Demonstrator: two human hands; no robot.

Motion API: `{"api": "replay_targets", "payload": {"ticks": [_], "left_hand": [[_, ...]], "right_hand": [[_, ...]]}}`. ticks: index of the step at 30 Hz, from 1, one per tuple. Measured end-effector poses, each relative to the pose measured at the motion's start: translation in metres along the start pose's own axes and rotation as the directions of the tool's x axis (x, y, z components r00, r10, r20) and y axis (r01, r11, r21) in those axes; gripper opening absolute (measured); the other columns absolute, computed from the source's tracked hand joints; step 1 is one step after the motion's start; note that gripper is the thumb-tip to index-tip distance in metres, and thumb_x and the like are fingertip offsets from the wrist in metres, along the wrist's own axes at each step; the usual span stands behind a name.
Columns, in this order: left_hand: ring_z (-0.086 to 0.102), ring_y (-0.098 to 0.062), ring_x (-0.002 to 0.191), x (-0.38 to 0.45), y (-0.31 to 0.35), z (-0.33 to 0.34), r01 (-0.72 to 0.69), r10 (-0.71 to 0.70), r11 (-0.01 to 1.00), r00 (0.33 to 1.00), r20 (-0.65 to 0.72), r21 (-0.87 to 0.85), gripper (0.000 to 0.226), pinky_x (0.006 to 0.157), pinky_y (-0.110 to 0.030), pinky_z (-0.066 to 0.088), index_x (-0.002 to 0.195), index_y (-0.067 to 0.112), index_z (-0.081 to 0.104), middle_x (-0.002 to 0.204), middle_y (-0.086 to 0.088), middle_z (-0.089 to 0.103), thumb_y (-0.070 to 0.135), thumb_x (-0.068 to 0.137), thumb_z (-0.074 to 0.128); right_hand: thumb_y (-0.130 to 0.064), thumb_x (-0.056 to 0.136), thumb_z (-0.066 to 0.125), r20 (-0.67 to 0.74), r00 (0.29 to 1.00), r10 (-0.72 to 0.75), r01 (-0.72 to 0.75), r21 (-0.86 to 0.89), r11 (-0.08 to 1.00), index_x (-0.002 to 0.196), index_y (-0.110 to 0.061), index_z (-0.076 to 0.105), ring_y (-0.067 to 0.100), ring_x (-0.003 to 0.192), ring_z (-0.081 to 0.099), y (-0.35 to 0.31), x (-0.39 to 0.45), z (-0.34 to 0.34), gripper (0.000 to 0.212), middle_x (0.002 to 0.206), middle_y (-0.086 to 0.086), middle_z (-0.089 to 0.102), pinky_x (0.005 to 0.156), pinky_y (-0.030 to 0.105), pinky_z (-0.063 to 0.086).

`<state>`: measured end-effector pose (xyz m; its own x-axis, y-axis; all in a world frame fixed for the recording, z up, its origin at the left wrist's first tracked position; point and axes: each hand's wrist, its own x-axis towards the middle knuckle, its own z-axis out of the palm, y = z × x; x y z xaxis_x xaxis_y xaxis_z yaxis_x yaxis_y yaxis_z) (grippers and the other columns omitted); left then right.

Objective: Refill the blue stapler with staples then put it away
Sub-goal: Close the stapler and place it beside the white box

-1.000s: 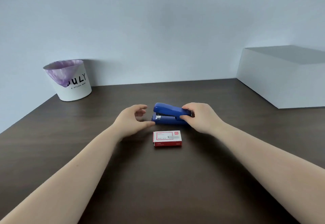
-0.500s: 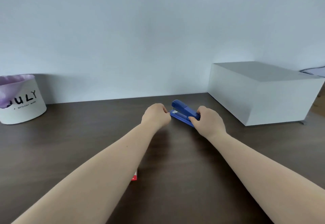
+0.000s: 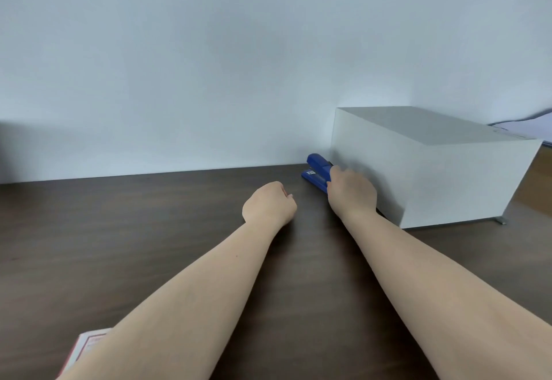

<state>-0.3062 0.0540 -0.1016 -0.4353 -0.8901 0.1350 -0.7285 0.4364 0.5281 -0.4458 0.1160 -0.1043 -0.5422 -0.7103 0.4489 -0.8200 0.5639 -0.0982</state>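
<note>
The blue stapler (image 3: 316, 170) lies closed on the dark wooden table (image 3: 149, 230), close to the back wall and right beside the left face of the grey box (image 3: 418, 170). My right hand (image 3: 351, 194) grips the stapler's near end and covers it. My left hand (image 3: 268, 203) is a loose fist on the table, a short way left of the stapler and apart from it, holding nothing. The red and white staple box (image 3: 86, 346) lies at the bottom left edge, mostly hidden by my left forearm.
The grey box stands at the right against the wall, with a small metal foot (image 3: 500, 220) at its near right corner. A pale wall (image 3: 209, 66) closes off the back of the table.
My right hand has carried the stapler back and to the right, up beside the grey box. My left hand let go of it and closed into a fist. The view swung right, losing the white cup.
</note>
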Motion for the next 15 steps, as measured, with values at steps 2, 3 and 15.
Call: {"api": "replay_targets", "payload": {"ticks": [2,3,15], "left_hand": [[0.059,-0.027,0.1,0.004,0.001,0.005,-0.002,0.003,1.0,0.999,-0.034,0.014,0.022,0.074,-0.03,0.04,0.099,0.018,0.058,0.107,-0.003,0.065,0.033,0.09,0.044],[0.059,-0.027,0.1,0.006,0.001,0.008,-0.004,0.005,1.0,0.999,-0.048,0.02,0.022,0.074,-0.03,0.04,0.099,0.019,0.058,0.106,-0.003,0.066,0.032,0.09,0.044],[0.058,-0.024,0.098,0.011,0.001,0.014,-0.039,0.042,0.999,0.996,-0.074,0.036,0.016,0.072,-0.029,0.038,0.09,0.021,0.055,0.104,0.001,0.066,0.032,0.089,0.044]], "right_hand": [[-0.008,0.092,0.041,0.0,1.0,0.004,-0.004,-0.018,1.0,0.114,-0.003,0.048,0.036,0.098,0.053,0.0,0.007,0.003,0.024,0.11,0.019,0.057,0.06,0.035,0.036],[-0.005,0.092,0.04,0.0,1.0,0.011,-0.011,-0.014,1.0,0.115,-0.003,0.048,0.036,0.1,0.053,0.0,0.01,0.004,0.025,0.112,0.02,0.055,0.06,0.036,0.037],[0.0,0.089,0.041,-0.052,0.995,0.085,-0.071,0.233,0.97,0.127,-0.011,0.045,0.036,0.08,0.058,-0.004,0.045,0.029,0.04,0.105,0.017,0.052,0.061,0.033,0.041]]}}
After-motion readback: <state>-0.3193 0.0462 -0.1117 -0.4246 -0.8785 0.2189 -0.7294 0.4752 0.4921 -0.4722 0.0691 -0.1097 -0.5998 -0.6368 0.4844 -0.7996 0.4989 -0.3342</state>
